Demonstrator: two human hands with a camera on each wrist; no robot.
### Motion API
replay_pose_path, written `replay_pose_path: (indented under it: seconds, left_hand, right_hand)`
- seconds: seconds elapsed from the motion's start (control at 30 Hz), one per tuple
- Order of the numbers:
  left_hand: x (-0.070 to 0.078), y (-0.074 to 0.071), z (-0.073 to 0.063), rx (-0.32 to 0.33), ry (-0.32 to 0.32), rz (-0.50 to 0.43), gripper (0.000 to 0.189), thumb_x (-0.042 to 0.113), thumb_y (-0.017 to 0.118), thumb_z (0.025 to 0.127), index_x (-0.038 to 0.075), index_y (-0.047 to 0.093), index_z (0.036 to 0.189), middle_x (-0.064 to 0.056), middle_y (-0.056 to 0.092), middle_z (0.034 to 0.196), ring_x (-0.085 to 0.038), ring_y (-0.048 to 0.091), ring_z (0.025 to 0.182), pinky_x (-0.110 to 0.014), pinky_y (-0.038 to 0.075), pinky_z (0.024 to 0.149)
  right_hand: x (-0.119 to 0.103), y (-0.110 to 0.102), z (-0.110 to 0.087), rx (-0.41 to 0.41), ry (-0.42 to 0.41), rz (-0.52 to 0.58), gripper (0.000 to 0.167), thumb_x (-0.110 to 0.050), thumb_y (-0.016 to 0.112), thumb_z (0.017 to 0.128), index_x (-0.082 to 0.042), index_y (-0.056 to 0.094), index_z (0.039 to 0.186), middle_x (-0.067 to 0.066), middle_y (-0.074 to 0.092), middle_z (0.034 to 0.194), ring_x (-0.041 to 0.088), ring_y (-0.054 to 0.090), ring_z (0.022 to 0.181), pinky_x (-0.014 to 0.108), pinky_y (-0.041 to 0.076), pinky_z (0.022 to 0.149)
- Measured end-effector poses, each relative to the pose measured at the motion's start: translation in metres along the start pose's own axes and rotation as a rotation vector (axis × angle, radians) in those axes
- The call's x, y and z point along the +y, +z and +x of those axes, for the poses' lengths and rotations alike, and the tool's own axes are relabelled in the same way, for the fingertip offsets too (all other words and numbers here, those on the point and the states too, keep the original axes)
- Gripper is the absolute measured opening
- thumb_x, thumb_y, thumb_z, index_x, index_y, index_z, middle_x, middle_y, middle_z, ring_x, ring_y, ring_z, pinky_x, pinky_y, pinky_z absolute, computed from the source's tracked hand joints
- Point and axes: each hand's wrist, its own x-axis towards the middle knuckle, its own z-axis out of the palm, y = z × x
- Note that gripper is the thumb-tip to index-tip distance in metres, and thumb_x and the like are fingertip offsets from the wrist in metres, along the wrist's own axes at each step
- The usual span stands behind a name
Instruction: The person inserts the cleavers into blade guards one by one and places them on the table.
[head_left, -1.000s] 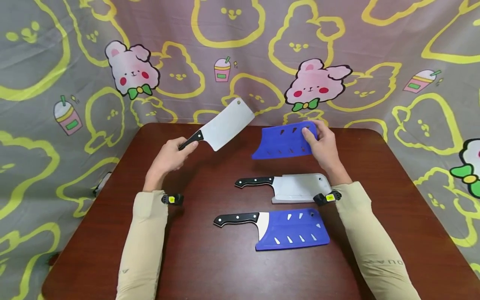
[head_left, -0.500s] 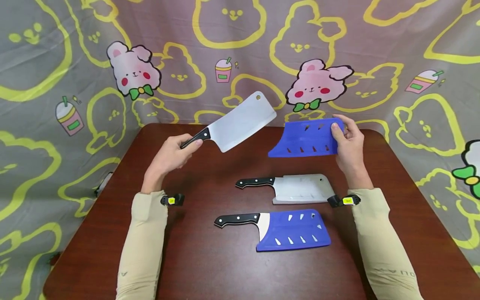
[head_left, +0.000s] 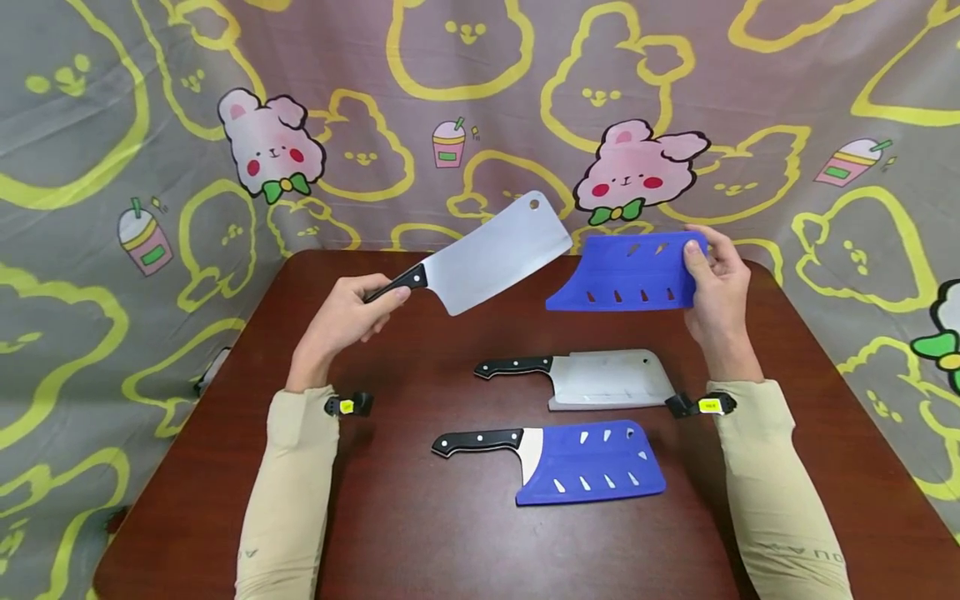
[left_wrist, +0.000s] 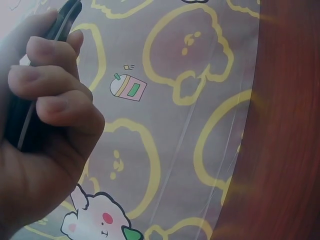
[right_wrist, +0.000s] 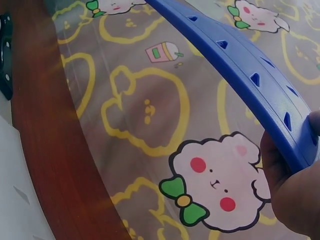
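My left hand [head_left: 348,312] grips the black handle of a cleaver [head_left: 498,254], its bare blade tilted up to the right above the far part of the table. In the left wrist view the fingers [left_wrist: 70,107] curl round that handle. My right hand [head_left: 720,292] pinches the right end of a blue blade cover [head_left: 618,271] with triangular slots, thumb on its near face. The blade's tip end stands close to the cover's open left end. The right wrist view shows the cover [right_wrist: 240,75] edge-on, held between thumb and fingers.
Nearer on the brown table [head_left: 405,533] lie two more cleavers, handles to the left. One is in a whitish translucent cover [head_left: 611,379]; the nearest wears a blue slotted cover [head_left: 592,462]. A patterned cloth [head_left: 360,108] hangs behind and at both sides.
The right hand has carried the blue cover to the right and slightly up. The left hand has brought the cleaver right, toward the cover's open end. The cleavers on the table stay put.
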Motion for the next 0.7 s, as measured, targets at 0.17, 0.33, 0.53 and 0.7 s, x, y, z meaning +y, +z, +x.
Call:
replay_pose_path:
  seconds: [0.17,0.33,0.53,0.7]
  left_hand:
    - [0.0021,0.0006,0.0001,-0.018,0.019,0.0,0.032,0.044,0.066,0.092,0.014,0.061,0.079,-0.006,0.046,0.055,-0.023,0.041,0.043,-0.034,0.035,0.041]
    - [0.0047,0.0015,-0.0003,-0.025,0.019,0.008,0.032,0.044,0.066,0.092,0.015,0.061,0.08,-0.008,0.046,0.056,-0.024,0.042,0.043,-0.034,0.035,0.041]
    - [0.0053,0.0027,0.0003,-0.029,0.016,0.006,0.03,0.041,0.066,0.092,0.013,0.062,0.082,-0.007,0.046,0.055,-0.023,0.042,0.043,-0.033,0.033,0.04]
    - [0.007,0.0036,-0.0004,-0.056,-0.001,0.011,0.022,0.03,0.066,0.095,0.01,0.063,0.087,-0.004,0.045,0.054,-0.019,0.041,0.043,-0.031,0.032,0.04]
  right_hand:
    - [-0.0006,0.0031,-0.0014,-0.004,-0.01,0.025,0.042,-0.016,0.062,0.094,0.006,0.053,0.13,0.009,0.068,0.088,0.016,0.07,0.068,0.024,0.057,0.059]
    - [-0.0006,0.0046,-0.0016,-0.015,-0.008,0.038,0.041,-0.015,0.061,0.095,0.006,0.054,0.13,0.01,0.068,0.087,0.017,0.07,0.069,0.025,0.057,0.059]
    - [-0.0001,0.0064,-0.0016,0.0,-0.004,0.033,0.04,-0.015,0.062,0.095,0.005,0.056,0.128,0.01,0.067,0.087,0.017,0.07,0.069,0.025,0.057,0.06]
    - [-0.0011,0.0065,-0.0015,0.013,-0.014,0.039,0.037,-0.016,0.063,0.094,0.002,0.059,0.125,0.01,0.068,0.087,0.018,0.07,0.068,0.026,0.057,0.06]
